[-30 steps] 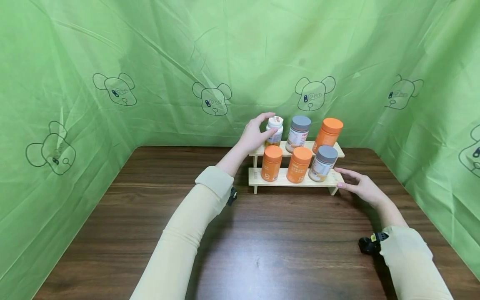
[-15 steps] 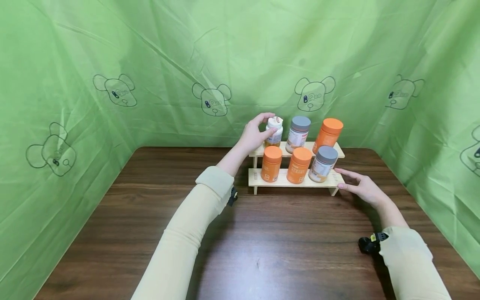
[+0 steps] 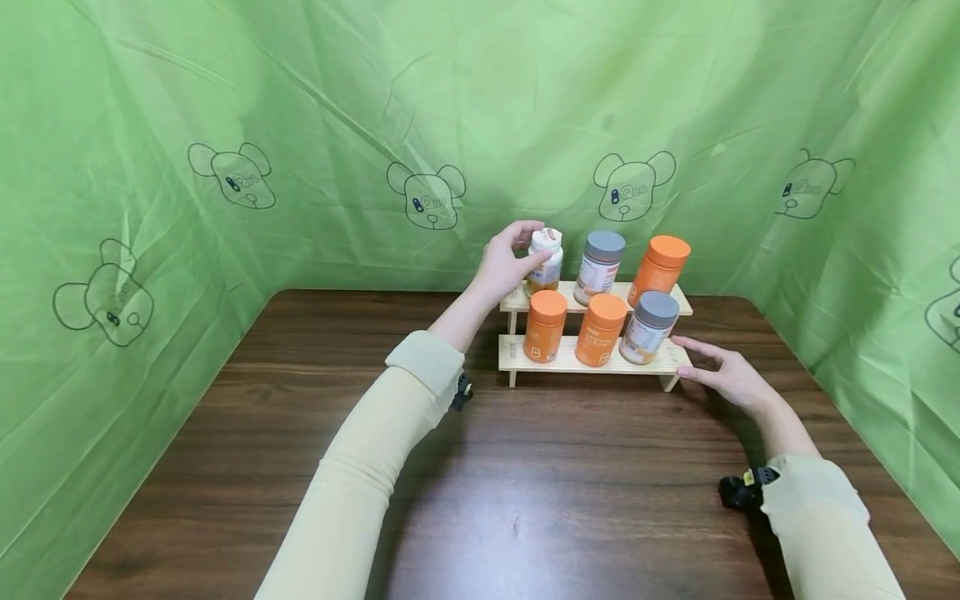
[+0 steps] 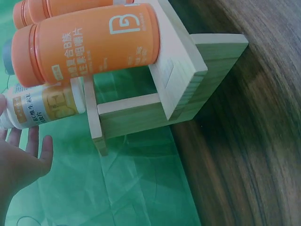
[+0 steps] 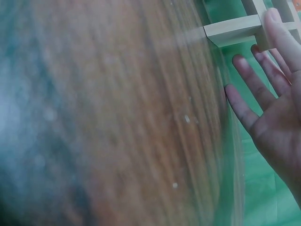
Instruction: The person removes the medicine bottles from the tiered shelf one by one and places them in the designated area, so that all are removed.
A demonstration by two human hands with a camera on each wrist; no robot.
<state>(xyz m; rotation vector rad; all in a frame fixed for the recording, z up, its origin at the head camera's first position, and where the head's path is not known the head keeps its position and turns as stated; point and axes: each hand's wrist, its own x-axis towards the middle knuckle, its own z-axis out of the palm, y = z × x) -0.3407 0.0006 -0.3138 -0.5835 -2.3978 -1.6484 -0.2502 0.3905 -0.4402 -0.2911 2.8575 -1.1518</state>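
A two-tier light wooden rack (image 3: 512, 353) carries several supplement bottles. My left hand (image 3: 504, 265) holds a white bottle (image 3: 547, 268) at its neck and upper side, thumb in front and fingers behind. That bottle stands upright at the left end of the upper tier; the left wrist view shows its base right at the upper board and its printed label (image 4: 56, 102). At the other end of the rack, my right hand (image 3: 723, 375) grips the lower tier's end between thumb and fingers. In the right wrist view the thumb (image 5: 275, 19) lies against the wood, fingers behind.
Beside the white bottle, a grey-lidded jar (image 3: 598, 271) and an orange bottle (image 3: 660, 271) occupy the upper tier. Below stand two orange bottles (image 3: 543, 333) and another grey-lidded jar (image 3: 647, 333). A green curtain (image 3: 337, 125) surrounds the dark wooden table (image 3: 300, 467).
The white bottle has shifted slightly left and up with my left hand, widening its gap from the grey-lidded jar. My right hand stays at the rack's end.
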